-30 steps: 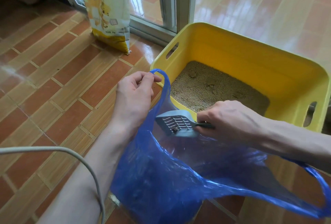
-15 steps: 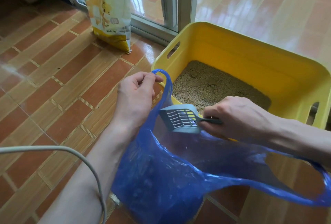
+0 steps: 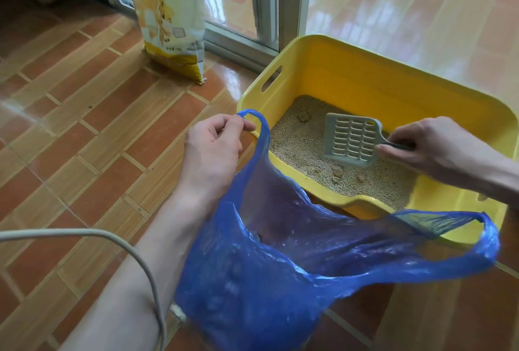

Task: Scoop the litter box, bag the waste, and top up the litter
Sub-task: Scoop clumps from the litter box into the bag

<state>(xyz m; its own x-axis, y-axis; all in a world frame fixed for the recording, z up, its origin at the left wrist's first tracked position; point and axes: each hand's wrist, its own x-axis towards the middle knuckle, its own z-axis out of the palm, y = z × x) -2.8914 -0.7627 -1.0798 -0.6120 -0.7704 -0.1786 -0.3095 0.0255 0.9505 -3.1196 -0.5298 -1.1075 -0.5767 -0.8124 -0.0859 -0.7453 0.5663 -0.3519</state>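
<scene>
From the head camera: one yellow plastic litter box (image 3: 362, 81) of grainy beige litter (image 3: 297, 143) with a few clumps; right hand (image 3: 438, 151) clamped on one slotted grey scoop (image 3: 351, 140) above the litter; left hand (image 3: 213, 151) pinching one crinkled blue bag (image 3: 266, 280) handle at the box's near-left corner; one litter sack (image 3: 171, 16) stands on the tiled floor (image 3: 84, 114).

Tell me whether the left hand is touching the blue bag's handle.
Touching. The head view shows the left hand pinching one handle loop of the blue bag between thumb and fingertips, holding that side up beside the yellow litter box.
</scene>
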